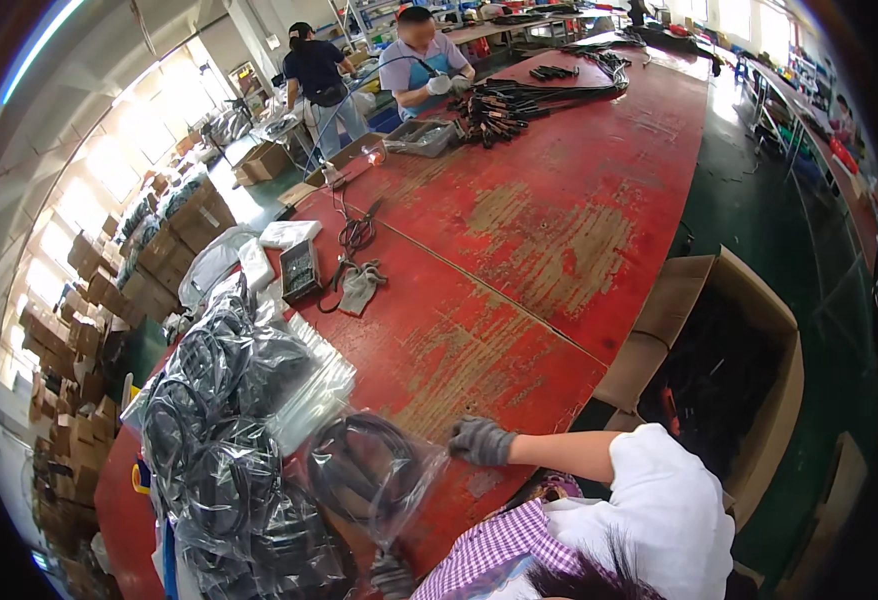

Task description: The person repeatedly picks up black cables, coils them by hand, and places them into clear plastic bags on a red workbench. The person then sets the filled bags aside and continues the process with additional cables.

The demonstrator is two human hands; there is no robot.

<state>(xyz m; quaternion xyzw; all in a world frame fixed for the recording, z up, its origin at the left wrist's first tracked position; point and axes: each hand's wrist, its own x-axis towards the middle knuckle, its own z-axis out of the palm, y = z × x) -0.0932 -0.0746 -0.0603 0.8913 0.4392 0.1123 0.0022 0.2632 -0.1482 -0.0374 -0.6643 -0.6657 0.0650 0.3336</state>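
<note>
A clear plastic bag (pixel 367 470) with a coiled black cable inside lies at the near edge of the red table, beside a heap of similar bags. My right hand (pixel 481 441), in a grey glove, has its fingers curled at the bag's right corner. Gloved alike, my left hand (pixel 391 573) closes on the lower corner, and the bag's edge runs fairly straight between the two. Part of the left hand is cut off by the lower body. Left of the bag, bagged cables (pixel 224 440) are piled high. Flat clear bags (pixel 314 385) lie stacked against that pile.
The worn red table (pixel 559 300) stretches far ahead. A grey glove (pixel 361 287), scissors (pixel 359 230) and a small tray (pixel 300 271) lie on it. An open cardboard box (pixel 729 360) with dark contents stands at right. Across the table, a person (pixel 424 75) handles black cables (pixel 499 105).
</note>
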